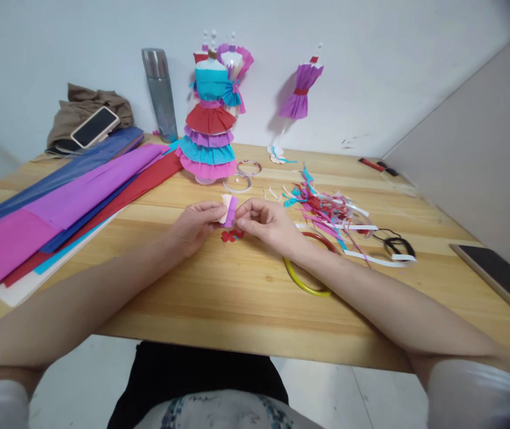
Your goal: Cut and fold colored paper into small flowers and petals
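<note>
Between my hands, above the middle of the table, is a small piece of purple and cream crepe paper [230,211]. My left hand [196,223] pinches its cream side between thumb and fingers. On the purple side, my right hand [266,223] closes thumb and fingertips at the paper's edge. Just below lie small red paper scraps [232,236]. Behind my hands stands a mannequin in a tiered paper dress [210,119] of turquoise, red, purple and pink. Under my right forearm rest a yellow ring [302,282] and a red ring, both partly hidden.
Folded crepe paper sheets [76,190] cover the left side, near a bottle [161,95] and a phone [95,127] on brown cloth. A heap of paper scraps [326,205] lies right of centre. Farther off are a purple-dressed mannequin [303,92], tape rolls [237,183] and a dark tablet [500,280].
</note>
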A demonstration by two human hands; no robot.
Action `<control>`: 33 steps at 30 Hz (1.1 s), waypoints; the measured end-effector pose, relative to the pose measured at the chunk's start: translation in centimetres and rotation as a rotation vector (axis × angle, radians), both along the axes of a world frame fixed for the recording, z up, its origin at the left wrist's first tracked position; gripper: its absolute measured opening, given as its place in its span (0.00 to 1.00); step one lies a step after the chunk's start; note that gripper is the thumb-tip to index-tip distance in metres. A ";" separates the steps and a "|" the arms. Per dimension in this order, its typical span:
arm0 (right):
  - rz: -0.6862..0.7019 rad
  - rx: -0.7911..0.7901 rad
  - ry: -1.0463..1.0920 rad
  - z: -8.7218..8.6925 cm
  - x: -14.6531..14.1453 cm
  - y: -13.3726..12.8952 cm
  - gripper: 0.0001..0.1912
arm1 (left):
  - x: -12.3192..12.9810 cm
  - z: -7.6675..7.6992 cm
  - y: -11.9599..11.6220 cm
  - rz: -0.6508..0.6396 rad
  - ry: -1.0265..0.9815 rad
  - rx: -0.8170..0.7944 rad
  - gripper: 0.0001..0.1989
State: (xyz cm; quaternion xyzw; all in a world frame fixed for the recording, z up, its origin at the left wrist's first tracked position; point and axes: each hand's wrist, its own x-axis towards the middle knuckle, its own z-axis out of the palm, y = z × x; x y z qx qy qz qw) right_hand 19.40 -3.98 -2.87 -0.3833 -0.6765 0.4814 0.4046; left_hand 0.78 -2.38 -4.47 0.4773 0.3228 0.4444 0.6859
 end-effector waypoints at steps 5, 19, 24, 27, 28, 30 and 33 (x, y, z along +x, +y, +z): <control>-0.069 0.163 -0.040 -0.3 0.5 0.6 0.20 | 0.1 -0.1 0.0 -0.002 0.040 0.019 0.10; -0.031 0.464 -0.433 0.5 0.5 -0.5 0.15 | 0.2 0.6 -0.8 0.125 0.495 0.526 0.06; -0.086 0.497 -0.535 1.2 0.3 -0.8 0.06 | 0.2 0.3 -0.6 0.091 0.591 0.702 0.07; -0.080 0.499 -0.592 1.4 0.5 -0.6 0.03 | 0.2 0.3 -0.8 0.083 0.629 0.724 0.08; -0.072 0.497 -0.610 1.4 0.6 -0.5 0.02 | 0.3 0.3 -0.8 0.080 0.638 0.723 0.08; -0.057 0.476 -0.637 1.5 0.7 -0.5 0.03 | 0.3 0.4 -0.9 0.072 0.650 0.719 0.09; -0.040 0.416 -0.649 1.6 0.6 -0.4 0.03 | 0.3 0.5 -0.9 0.062 0.662 0.716 0.11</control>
